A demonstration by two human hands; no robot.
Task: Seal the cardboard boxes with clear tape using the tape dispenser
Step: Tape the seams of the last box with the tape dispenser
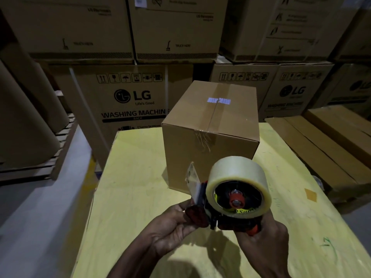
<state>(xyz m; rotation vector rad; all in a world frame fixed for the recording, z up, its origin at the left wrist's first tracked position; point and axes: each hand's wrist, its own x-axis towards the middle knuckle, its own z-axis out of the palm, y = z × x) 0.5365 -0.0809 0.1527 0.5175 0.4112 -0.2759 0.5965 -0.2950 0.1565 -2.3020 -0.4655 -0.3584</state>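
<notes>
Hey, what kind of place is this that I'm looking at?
Probably a warehouse or packing area: stacked washing machine cartons fill the background, a taped cardboard box sits on a yellow work table, and the left hand and right hand hold a tape dispenser.

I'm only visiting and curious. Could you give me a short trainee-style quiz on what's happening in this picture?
1. True or false: the small box on the yellow table already has clear tape along its top seam.
2. Where does the right hand grip the tape dispenser? A. its handle B. the roll C. the blade
3. Fill in: the big cartons behind carry the brand ____.
Key: 1 true; 2 A; 3 LG.
</notes>
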